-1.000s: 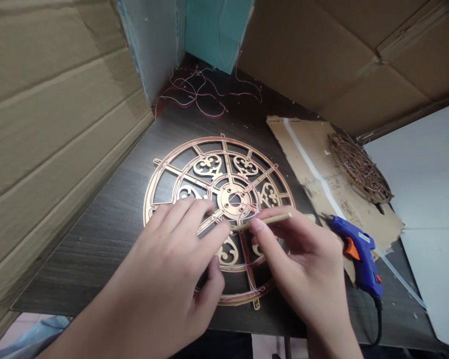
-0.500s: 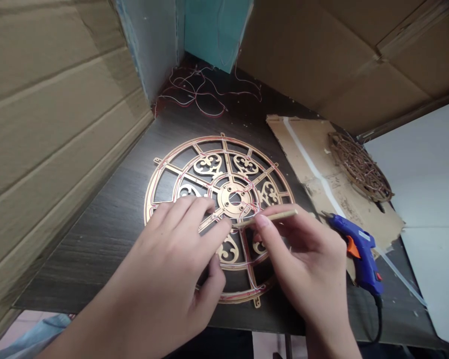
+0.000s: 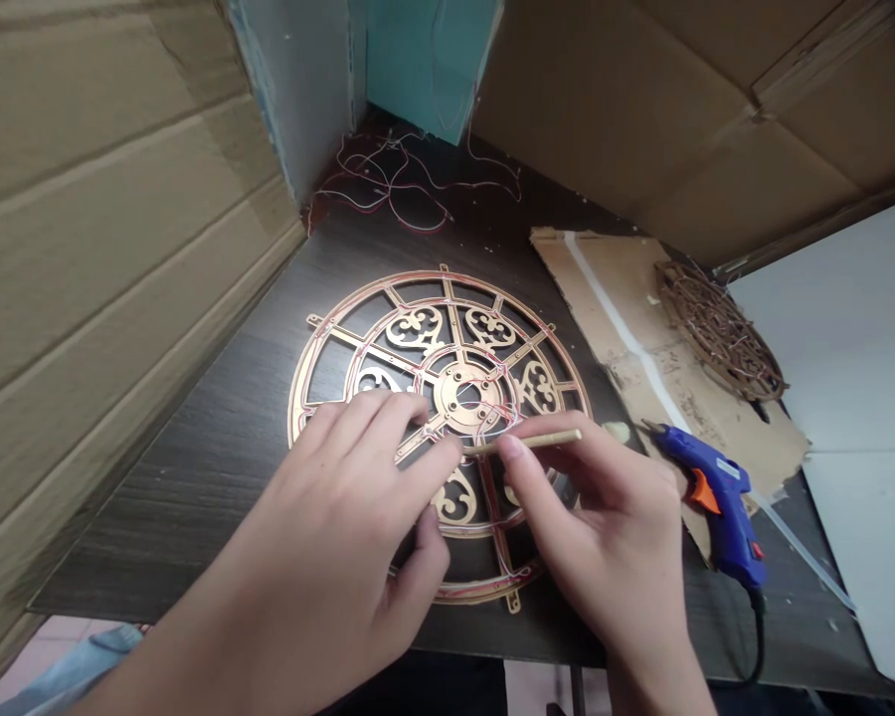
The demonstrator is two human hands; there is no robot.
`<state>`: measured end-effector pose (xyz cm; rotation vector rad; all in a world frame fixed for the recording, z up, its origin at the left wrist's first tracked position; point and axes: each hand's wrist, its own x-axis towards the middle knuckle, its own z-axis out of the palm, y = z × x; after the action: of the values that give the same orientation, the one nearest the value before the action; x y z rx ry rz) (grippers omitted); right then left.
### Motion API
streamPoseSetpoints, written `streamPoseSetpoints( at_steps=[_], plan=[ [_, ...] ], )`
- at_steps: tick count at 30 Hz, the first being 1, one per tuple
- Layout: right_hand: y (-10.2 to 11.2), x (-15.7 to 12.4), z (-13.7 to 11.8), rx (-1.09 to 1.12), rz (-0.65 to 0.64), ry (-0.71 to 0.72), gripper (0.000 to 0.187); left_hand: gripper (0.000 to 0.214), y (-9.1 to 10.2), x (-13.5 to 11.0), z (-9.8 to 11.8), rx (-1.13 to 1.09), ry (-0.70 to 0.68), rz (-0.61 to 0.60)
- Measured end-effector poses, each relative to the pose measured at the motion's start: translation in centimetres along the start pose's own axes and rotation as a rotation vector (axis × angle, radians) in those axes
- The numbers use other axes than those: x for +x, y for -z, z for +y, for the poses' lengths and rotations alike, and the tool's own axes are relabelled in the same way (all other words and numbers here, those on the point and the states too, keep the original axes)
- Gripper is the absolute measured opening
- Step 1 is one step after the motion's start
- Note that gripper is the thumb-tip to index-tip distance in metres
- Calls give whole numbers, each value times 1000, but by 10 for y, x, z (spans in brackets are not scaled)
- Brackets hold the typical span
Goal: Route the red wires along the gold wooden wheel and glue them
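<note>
A round golden openwork frame (image 3: 454, 316), like a wheel with spokes and scroll inserts, lies flat on the dark table. Thin red and white wires (image 3: 501, 410) run along its rings and spokes and bunch near the hub. My left hand (image 3: 350, 497) holds down the frame's near left part, its fingers bent and the index fingertip beside the stick's tip. Pinched between thumb and fingers of my right hand (image 3: 604, 507) is a thin wooden stick (image 3: 556, 438). Its tip points left, touching or nearly touching the ring below the hub. Some fingertips are hidden.
To the right lies a blue glue gun (image 3: 716, 497) with an orange trigger. Behind it, a smaller brown wired frame (image 3: 720, 333) rests on a cardboard sheet (image 3: 597, 288). Loose wires (image 3: 392, 184) tangle at the back. Cardboard walls (image 3: 119, 199) stand around the table (image 3: 216, 398).
My right hand has shifted slightly left with the stick, exposing a pale object beside the glue gun. My left hand and the round frame stay in place.
</note>
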<state>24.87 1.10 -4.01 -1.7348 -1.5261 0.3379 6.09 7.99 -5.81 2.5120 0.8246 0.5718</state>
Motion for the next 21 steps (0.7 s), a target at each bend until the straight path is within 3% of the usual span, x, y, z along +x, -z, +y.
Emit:
streamPoseSetpoints(
  at_steps=[17,21],
  plan=[
    [-3,-7,4,31,108,-59,7,24,-1,-1,1,5,6,3],
    [-3,-7,3,43,69,-48,7,24,-1,0,2,15,7,4]
  ],
)
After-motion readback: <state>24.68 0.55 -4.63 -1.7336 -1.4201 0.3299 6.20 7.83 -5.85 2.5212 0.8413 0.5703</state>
